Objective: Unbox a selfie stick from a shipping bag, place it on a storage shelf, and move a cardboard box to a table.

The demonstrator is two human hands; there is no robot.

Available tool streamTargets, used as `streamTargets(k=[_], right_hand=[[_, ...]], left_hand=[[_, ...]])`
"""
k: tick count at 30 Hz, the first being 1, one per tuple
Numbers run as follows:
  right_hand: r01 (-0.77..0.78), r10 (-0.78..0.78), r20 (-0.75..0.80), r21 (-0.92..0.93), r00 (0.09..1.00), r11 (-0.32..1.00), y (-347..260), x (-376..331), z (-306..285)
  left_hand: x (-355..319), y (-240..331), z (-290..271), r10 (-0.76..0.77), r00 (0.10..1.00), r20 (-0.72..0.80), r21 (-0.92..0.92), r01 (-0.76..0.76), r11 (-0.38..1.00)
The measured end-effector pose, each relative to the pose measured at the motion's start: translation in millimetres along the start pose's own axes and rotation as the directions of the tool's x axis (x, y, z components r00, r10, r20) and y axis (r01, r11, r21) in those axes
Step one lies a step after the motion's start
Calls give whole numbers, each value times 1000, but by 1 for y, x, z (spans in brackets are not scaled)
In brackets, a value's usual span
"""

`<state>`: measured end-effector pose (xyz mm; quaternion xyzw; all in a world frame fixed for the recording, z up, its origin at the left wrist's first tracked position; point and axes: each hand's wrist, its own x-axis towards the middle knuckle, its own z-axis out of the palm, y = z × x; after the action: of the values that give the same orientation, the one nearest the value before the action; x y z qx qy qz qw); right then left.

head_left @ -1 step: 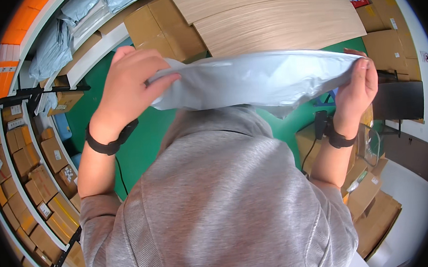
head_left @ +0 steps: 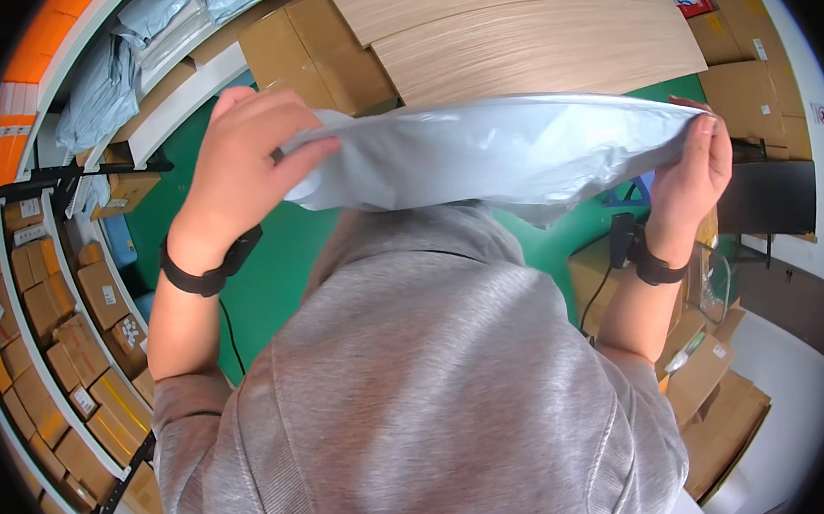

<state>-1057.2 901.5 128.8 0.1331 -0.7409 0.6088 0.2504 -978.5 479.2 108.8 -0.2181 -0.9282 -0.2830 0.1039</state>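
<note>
A silvery-white plastic mailing bag (head_left: 481, 152) is stretched sideways in the air in front of my chest. Thumb and fingers of my left hand (head_left: 257, 153) pinch its left end. At the opposite end, my right hand (head_left: 697, 161) grips the corner between thumb and fingers, with some fingertips hidden behind the plastic. The upper edge runs nearly straight between both hands, while the lower edge sags and creases toward the right. Whether anything lies inside the bag cannot be seen. Each wrist wears a black strap with a small device.
Ahead stands a wood-grain table (head_left: 531, 43), with a cardboard box (head_left: 311, 49) at its left. Shelves of small cartons (head_left: 84, 351) line the left side, below more grey plastic bags (head_left: 105, 97). Stacked boxes (head_left: 750, 100) and a dark monitor (head_left: 766, 196) are on the right.
Both hands have drawn very slightly apart, keeping hold of the bag. Its upper edge sits a touch higher.
</note>
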Motion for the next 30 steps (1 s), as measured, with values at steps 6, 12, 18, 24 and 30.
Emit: streamTargets(k=[6, 12, 18, 24, 30], right_hand=[[-75, 89, -116, 113, 989, 991, 49, 49, -55], [-138, 161, -91, 222, 983, 965, 99, 101, -92], [-294, 327, -33, 361, 944, 885, 151, 155, -114], [-452, 427, 155, 380, 891, 807, 201, 196, -108], [-518, 429, 296, 385, 853, 764, 226, 211, -63]], left_hand=[[31, 6, 14, -214, 977, 14, -215, 212, 953], [63, 30, 57, -258, 964, 70, -709, 230, 666], [69, 68, 120, -226, 973, -44, -869, 74, 489], [66, 110, 186, -280, 873, -400, -670, -69, 740], [47, 146, 175, -412, 822, -392, -484, 197, 853]])
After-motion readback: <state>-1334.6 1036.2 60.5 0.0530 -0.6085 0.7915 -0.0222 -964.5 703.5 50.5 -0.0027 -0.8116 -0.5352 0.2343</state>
